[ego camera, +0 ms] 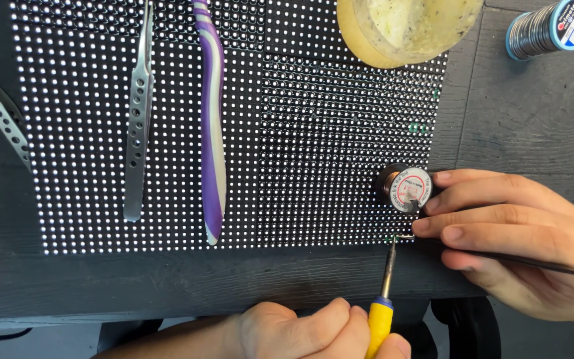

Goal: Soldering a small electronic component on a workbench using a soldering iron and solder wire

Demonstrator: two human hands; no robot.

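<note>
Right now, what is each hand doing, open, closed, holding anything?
Left hand: closed around the yellow-handled soldering iron.
Right hand: fingers pinch a thin wire at the LED panel edge.

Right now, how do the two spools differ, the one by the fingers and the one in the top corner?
The small black spool with a white round label sits on the lit LED panel, touched by the right hand. The larger silver solder-wire spool with a blue-rimmed label lies on the dark wooden table, clear of both hands. The first shows mostly its label face; the second shows its wound wire. Both lie on their sides.
</note>
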